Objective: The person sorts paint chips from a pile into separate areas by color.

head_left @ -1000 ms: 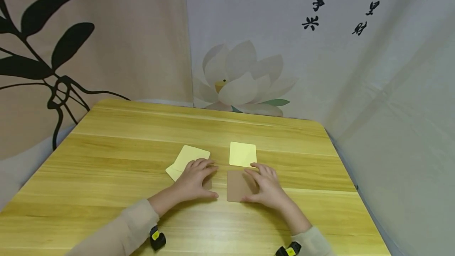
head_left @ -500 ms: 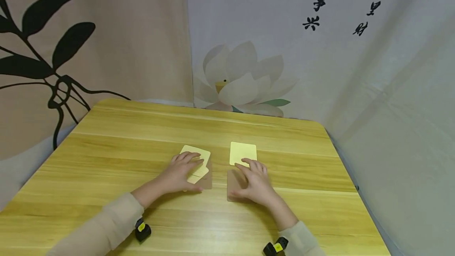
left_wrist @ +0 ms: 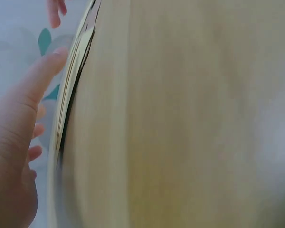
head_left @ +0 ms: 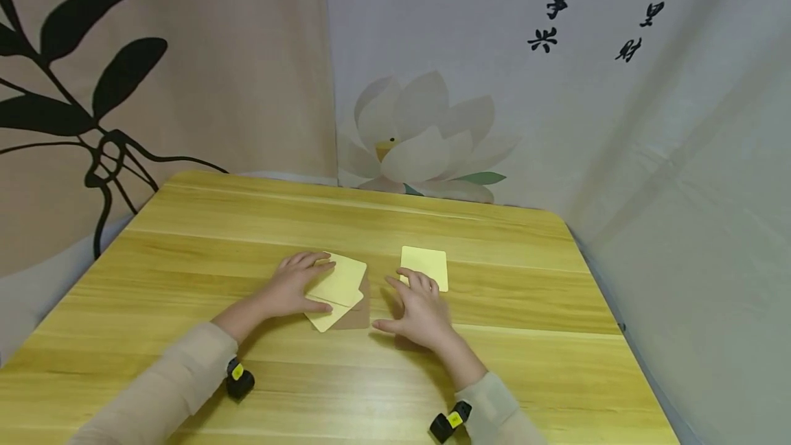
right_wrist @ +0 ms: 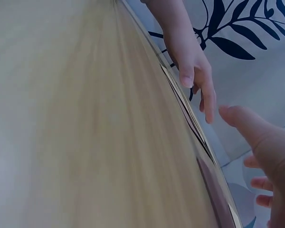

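Note:
My left hand (head_left: 289, 292) hovers with spread, relaxed fingers over the left edge of some overlapping cards. Two pale yellow square cards show there, an upper one (head_left: 341, 278) and a lower one (head_left: 327, 317), partly covering a brown card (head_left: 358, 316). To the right, my right hand (head_left: 420, 311) is spread, thumb pointing left, above another brown card (right_wrist: 215, 192) that it mostly hides in the head view. Its fingertips overlap the near edge of a separate yellow card (head_left: 428, 263). In the right wrist view, neither hand holds anything.
The cards lie on a wood-grain table (head_left: 531, 376) with rounded far corners. A cloth backdrop (head_left: 618, 122) with a printed lotus, leaves and characters hangs behind it. Black wrist cameras sit on the left wrist (head_left: 239, 382) and right wrist (head_left: 448, 424).
My left hand has moved left, off the right side of the left cards; the lower yellow card has shifted right over the brown one. The right hand has also moved left.

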A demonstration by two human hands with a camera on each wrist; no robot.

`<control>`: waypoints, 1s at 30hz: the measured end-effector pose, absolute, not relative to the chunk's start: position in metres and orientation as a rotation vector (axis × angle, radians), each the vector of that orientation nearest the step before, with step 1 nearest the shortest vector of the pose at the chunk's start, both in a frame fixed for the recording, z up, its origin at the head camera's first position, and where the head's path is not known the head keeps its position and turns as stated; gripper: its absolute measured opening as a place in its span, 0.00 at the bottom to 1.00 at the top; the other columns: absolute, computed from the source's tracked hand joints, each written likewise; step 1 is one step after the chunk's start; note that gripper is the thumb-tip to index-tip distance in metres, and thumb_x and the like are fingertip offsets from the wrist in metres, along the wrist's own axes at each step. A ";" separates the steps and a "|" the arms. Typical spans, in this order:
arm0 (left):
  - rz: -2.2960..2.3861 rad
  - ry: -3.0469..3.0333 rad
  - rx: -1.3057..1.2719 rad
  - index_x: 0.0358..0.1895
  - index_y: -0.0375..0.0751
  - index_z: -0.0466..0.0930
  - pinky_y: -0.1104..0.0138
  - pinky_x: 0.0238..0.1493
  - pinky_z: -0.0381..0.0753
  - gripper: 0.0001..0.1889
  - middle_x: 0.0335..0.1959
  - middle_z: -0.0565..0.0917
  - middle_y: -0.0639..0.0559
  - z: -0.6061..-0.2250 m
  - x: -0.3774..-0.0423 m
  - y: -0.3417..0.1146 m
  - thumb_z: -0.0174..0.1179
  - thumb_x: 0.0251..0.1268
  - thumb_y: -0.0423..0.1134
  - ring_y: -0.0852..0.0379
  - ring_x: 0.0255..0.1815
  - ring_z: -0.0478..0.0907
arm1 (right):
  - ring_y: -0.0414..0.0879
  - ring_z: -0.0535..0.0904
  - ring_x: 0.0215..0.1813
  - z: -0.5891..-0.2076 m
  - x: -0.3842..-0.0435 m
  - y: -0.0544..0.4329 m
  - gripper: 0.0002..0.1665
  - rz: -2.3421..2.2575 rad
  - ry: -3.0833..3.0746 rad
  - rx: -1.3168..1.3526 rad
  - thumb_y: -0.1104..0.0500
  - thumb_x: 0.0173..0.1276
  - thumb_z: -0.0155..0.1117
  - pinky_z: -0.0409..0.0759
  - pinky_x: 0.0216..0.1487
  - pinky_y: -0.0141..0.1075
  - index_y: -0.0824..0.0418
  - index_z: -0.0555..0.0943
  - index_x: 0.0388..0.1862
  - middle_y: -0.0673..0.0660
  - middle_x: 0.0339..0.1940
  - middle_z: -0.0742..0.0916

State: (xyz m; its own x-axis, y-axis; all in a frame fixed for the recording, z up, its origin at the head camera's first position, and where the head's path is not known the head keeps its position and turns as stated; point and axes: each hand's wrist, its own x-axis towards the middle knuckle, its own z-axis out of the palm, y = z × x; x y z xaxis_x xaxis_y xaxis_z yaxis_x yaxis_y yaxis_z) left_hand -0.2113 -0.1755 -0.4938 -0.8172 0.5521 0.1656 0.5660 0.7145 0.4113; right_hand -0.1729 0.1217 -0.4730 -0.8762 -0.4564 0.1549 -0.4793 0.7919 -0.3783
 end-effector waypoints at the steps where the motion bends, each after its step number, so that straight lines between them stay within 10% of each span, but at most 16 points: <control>1: -0.713 -2.884 -0.942 0.69 0.40 0.67 0.37 0.62 0.47 0.49 0.71 0.61 0.40 -0.494 -0.213 -0.178 0.65 0.46 0.69 0.37 0.69 0.54 | 0.57 0.57 0.69 -0.473 -0.174 0.119 0.52 0.659 -2.921 0.761 0.33 0.49 0.72 0.50 0.67 0.55 0.55 0.70 0.69 0.60 0.71 0.66; 30: -0.753 -3.012 -0.954 0.70 0.38 0.64 0.38 0.62 0.46 0.55 0.71 0.62 0.43 -0.488 -0.248 -0.202 0.69 0.40 0.69 0.37 0.69 0.54 | 0.56 0.53 0.71 -0.488 -0.212 0.067 0.58 0.674 -3.037 0.783 0.28 0.50 0.67 0.50 0.67 0.53 0.57 0.64 0.73 0.60 0.72 0.63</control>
